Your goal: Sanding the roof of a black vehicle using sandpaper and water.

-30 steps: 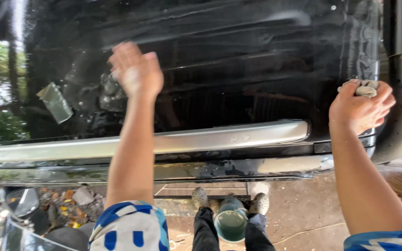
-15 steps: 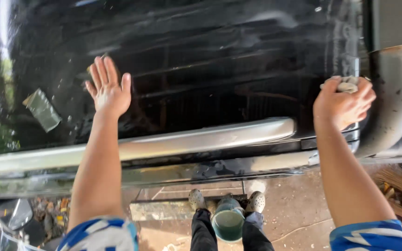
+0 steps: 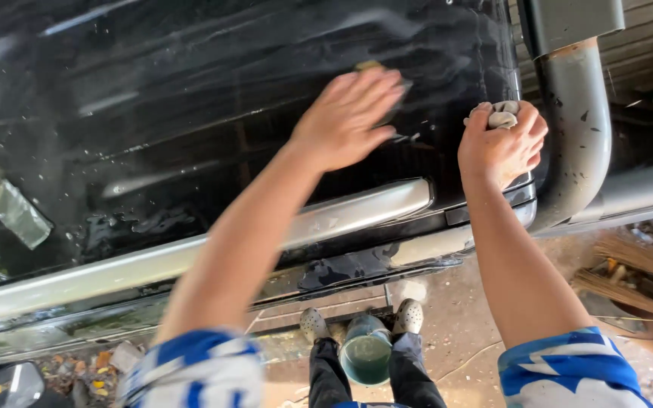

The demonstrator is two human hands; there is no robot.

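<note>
My left hand (image 3: 349, 113) lies flat on a wet, glossy black vehicle panel (image 3: 190, 113), blurred with motion, fingers stretched out. A small yellowish patch (image 3: 372, 66) shows just past its fingertips; I cannot tell what it is. My right hand (image 3: 502, 147) is at the panel's right edge, fingers curled around a crumpled grey cloth (image 3: 502, 115). Streaks of water and foam cover the black surface.
A silver trim bar (image 3: 190, 253) runs below the panel. A grey bent pipe (image 3: 580, 128) stands just right of my right hand. Far below are my grey shoes (image 3: 313, 323), a teal bucket (image 3: 366, 355) between them, and bundled sticks (image 3: 636, 264) at right.
My left hand has swept from the left part of the panel to the right, close to my right hand. The right hand keeps hold of the cloth at the same edge.
</note>
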